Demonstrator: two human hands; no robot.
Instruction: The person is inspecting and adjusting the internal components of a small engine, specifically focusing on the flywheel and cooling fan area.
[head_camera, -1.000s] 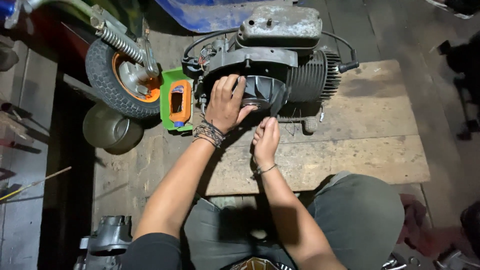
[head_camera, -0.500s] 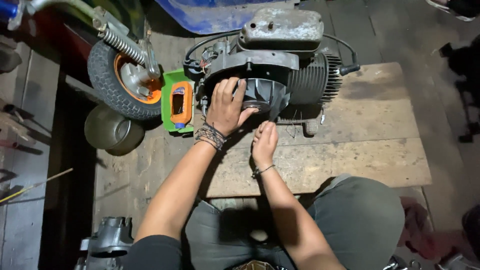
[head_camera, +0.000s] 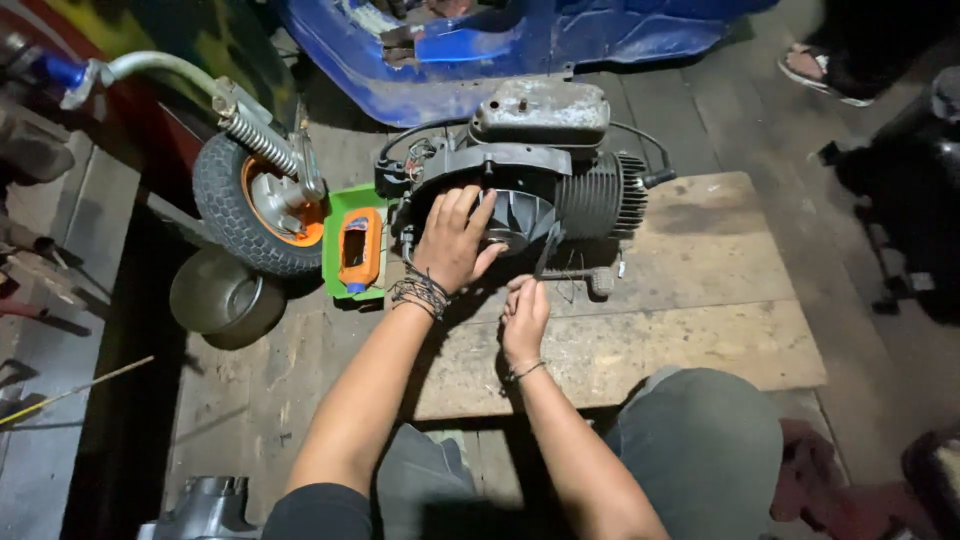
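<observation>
**Steady the fan side before you fiddle underneath**

The small scooter engine (head_camera: 530, 190) sits on the wooden board (head_camera: 700, 330), roughly at 12 o'clock from the person's lap. The left hand (head_camera: 452, 240) is spread flat and wide over the round fan cover (head_camera: 520, 215), palm down, clamping nothing. The right hand (head_camera: 524, 318) sits at 5 o'clock from it, just under the casing, fingers curled. Can't tell if it's pinching a small part or just the edge.

My take: keep that flat palm pressing so the engine doesn't rock, and work slowly with the lower hand since it's dim there. Mind the cooling fins (head_camera: 600, 200) at 3 o'clock and the green-and-orange box (head_camera: 355, 250) at 9 o'clock.
</observation>
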